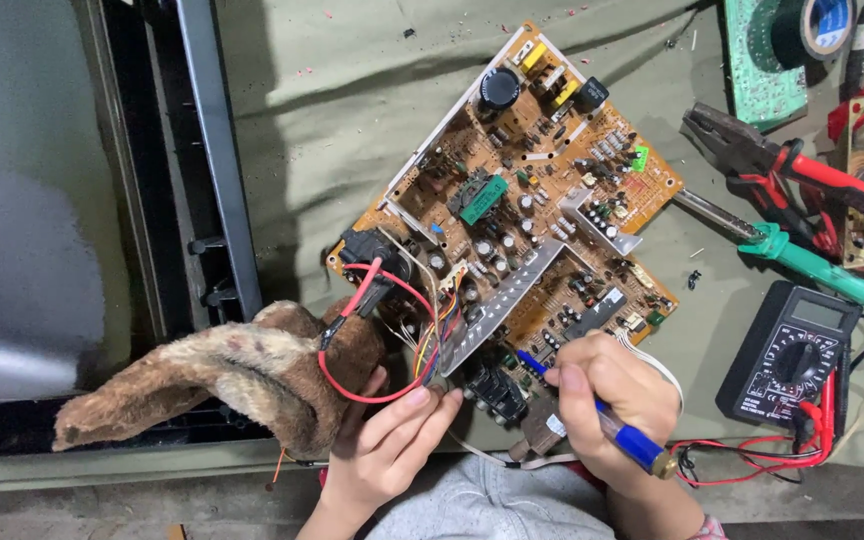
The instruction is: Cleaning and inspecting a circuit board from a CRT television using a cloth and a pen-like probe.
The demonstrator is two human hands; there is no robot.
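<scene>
On the olive-green cloth (352, 120) lies a tan circuit board (512, 190), set diagonally and crowded with components. The right hand (612, 395) grips a blue-handled screwdriver (602, 420) pen-fashion, fingers clenched round the shaft, tip resting at the board's near edge beside a black component block (497, 388). The left hand (387, 445) is loosely curled, fingertips touching the red wire (392, 395) that loops from the board's lower-left corner; whether it actually pinches the wire cannot be told from here. A brown furry cloth (222, 375) lies just beside that hand. To the right sit a black multimeter (790, 355), red-handled pliers (802, 175) and a green-handled screwdriver (812, 265).
</scene>
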